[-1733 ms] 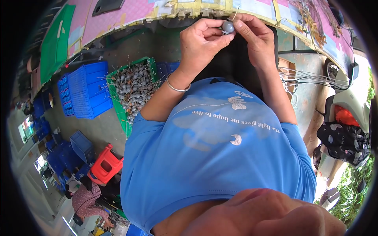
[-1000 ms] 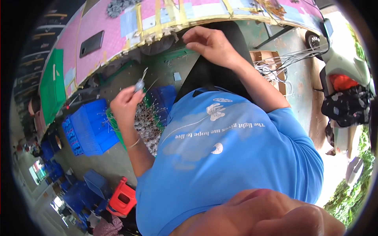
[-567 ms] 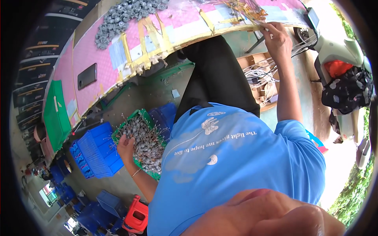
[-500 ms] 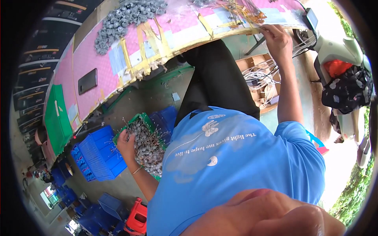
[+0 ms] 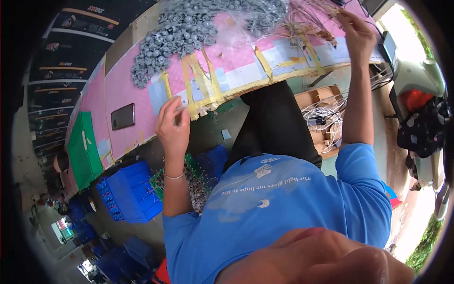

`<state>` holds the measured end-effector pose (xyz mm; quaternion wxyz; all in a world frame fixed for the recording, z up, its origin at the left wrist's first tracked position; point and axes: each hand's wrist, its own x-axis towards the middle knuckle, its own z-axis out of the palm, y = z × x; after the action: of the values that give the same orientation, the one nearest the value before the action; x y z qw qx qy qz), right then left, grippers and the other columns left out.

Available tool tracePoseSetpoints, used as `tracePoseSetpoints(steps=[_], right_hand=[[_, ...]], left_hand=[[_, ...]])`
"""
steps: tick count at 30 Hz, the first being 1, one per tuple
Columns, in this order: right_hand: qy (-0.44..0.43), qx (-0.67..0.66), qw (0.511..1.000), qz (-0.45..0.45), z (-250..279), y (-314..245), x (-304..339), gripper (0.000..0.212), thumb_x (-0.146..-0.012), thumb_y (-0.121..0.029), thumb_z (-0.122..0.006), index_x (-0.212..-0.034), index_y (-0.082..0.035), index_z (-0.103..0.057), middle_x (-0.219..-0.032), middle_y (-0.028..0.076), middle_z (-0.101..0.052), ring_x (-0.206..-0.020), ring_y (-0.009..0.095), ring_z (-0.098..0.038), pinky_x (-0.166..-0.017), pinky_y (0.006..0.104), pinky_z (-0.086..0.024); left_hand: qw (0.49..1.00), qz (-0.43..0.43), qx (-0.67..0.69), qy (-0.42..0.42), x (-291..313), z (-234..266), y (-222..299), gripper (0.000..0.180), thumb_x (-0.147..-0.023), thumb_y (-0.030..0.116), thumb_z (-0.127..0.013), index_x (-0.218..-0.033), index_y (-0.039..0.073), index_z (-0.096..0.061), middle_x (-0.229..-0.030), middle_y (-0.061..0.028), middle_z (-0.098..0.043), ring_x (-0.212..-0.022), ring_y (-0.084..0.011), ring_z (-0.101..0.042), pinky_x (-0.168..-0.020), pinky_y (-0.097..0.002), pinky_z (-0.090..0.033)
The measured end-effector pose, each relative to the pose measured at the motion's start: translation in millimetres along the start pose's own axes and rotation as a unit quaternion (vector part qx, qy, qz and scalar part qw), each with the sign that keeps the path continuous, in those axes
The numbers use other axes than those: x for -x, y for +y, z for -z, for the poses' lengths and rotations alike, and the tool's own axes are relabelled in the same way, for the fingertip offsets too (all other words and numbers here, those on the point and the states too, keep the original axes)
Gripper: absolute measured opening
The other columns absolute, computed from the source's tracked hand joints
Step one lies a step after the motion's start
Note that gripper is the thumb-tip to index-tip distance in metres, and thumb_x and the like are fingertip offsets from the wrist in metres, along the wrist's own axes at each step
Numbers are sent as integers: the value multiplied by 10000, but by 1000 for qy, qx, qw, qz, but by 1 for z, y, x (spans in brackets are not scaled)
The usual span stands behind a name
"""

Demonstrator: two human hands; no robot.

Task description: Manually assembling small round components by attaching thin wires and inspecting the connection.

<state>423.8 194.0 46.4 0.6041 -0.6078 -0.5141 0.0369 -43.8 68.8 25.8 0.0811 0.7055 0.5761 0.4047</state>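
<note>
My left hand (image 5: 173, 127) is raised at the near edge of the pink-covered table (image 5: 127, 90), its fingers loosely bent and apart. Nothing shows between them. At the table's far right, my right hand (image 5: 358, 37) has its fingers drawn together beside a bunch of thin brown wires (image 5: 307, 23). What those fingers hold, if anything, is too small to make out. A large heap of small grey round plastic parts (image 5: 184, 38) covers the back of the table. Partly behind my left forearm stands a green crate (image 5: 157, 182) holding grey parts with thin wires.
A black phone (image 5: 123, 117) and a green tray (image 5: 85, 149) lie on the left of the table. Blue crates (image 5: 135, 191) stand on the floor. Below the table at right is a cardboard box (image 5: 326, 146) with white cables (image 5: 321, 116); a scooter (image 5: 416, 75) stands beyond.
My left hand has come up from the green crate to the table's edge. From the near right edge, my right hand has moved farther over the table to the wires. The view has shifted.
</note>
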Motion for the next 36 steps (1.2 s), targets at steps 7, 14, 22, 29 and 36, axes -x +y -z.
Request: tracePoseSetpoints(steps=[7,14,22,29,36], right_hand=[[30,-326,931,-161,21,7,13,161,-920,-29,-630,-1055,55,-647,-1000,114,-670,-834,203,-650,-748,297,-548],[-270,-482,782,-288,-23,-55,118,104,-924,-61,-626,-999,9,-644,-952,122,-669,-781,174,-654,-680,283,-547],[-370,-403,771,-326,-44,-94,166,89,-903,-67,-666,-951,8,-660,-851,110,-683,-662,157,-675,-582,261,-554],[-352,-405,786,-308,-35,-112,177,87,-907,-64,-662,-953,10,-660,-855,115,-686,-655,153,-666,-571,261,-546],[-381,-413,773,-293,-37,-131,197,94,-906,-65,-663,-958,13,-666,-867,124,-688,-649,148,-659,-568,259,-543]], left_hand=[[1000,11,-3,-5,-65,-30,-19,384,-769,65,-720,-1146,58,-649,-1044,-107,-655,-813,-216,-693,-687,-324,-563],[985,-69,-154,28,-121,-66,-33,342,-806,283,-718,-1058,55,-679,-1036,-155,-657,-859,-353,-666,-765,-443,-538],[988,-94,-119,-15,-131,-75,-24,262,-774,231,-722,-967,58,-687,-944,-135,-689,-821,-346,-674,-741,-430,-543],[971,60,225,-54,-83,-66,-3,303,-814,30,-703,-1109,-13,-651,-885,-94,-714,-795,-154,-704,-671,-232,-555],[779,207,580,-115,9,-47,42,319,-863,28,-701,-1142,-85,-595,-937,-149,-685,-782,-234,-720,-648,-275,-602]])
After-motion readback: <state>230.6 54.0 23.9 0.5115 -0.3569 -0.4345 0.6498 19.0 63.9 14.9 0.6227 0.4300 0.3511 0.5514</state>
